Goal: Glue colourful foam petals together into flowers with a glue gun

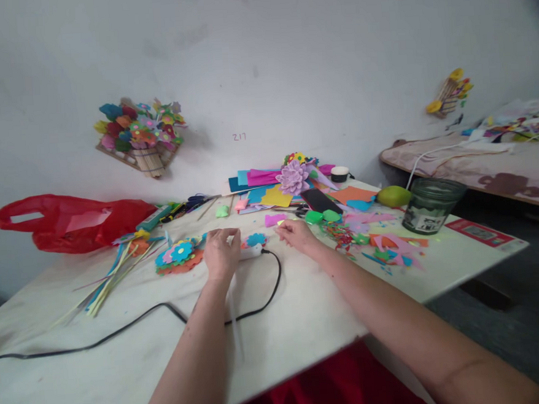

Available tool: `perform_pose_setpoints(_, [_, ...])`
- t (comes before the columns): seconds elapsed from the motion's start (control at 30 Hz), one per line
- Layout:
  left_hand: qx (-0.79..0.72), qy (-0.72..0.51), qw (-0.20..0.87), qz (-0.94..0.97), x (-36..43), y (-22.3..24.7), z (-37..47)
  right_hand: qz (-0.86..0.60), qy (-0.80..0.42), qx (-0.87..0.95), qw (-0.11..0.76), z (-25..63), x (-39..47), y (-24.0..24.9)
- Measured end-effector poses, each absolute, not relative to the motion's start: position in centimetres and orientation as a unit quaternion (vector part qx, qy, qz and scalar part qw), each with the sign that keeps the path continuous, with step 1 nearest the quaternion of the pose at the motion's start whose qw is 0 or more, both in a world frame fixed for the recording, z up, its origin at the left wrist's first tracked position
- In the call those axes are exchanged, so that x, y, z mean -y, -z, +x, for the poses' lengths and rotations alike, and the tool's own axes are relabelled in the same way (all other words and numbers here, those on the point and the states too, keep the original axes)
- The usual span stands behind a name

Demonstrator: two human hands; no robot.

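My left hand (222, 253) is over the table with its fingers curled and thumb drawn in; what they hold, if anything, is hidden behind them. Partly covered by it lies a white glue gun (252, 251) on a black cord, a translucent glue stick (236, 318) pointing toward me. Just beyond is a blue scalloped foam flower (256, 240). To the left sits a pile of layered foam flowers (181, 252). My right hand (296, 235) pinches a small yellow piece (280, 223) at its fingertips, near a purple foam piece (275, 219).
A red plastic bag (74, 222) and thin strips (113, 277) lie left. The black cord (121, 323) crosses the front. Foam scraps (395, 248), a dark phone (321, 201), a green fruit (393, 196) and a glass jar (429, 206) are right. Coloured sheets (276, 196) lie behind.
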State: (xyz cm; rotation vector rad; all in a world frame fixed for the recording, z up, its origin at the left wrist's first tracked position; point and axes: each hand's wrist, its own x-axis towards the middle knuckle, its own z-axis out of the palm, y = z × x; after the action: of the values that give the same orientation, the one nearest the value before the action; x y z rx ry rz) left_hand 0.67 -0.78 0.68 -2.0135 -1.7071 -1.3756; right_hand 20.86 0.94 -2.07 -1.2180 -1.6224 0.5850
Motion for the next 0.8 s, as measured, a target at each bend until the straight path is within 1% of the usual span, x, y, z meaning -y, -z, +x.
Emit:
perform_pose_setpoints(0.27, [0.573, 0.456, 0.086, -0.676, 0.74, -0.62, 0.7, -0.514, -0.238, 0.661, 0.492, 20.75, -0.89, 1.91])
perform_pose_setpoints(0.43, [0.572, 0.455, 0.089, -0.677, 0.63, -0.46, 0.64, -0.521, -0.275, 0.641, 0.492, 20.69, -1.35, 2.33])
perform_pose_setpoints(0.63, [0.572, 0.452, 0.091, -0.679, 0.59, -0.46, 0.67, -0.51, -0.288, 0.639, 0.498, 20.66, -1.16, 2.1])
perform_pose_setpoints(0.8, [0.578, 0.445, 0.084, -0.678, 0.7, -0.51, 0.74, -0.508, -0.246, 0.66, 0.496, 20.73, -1.16, 2.41])
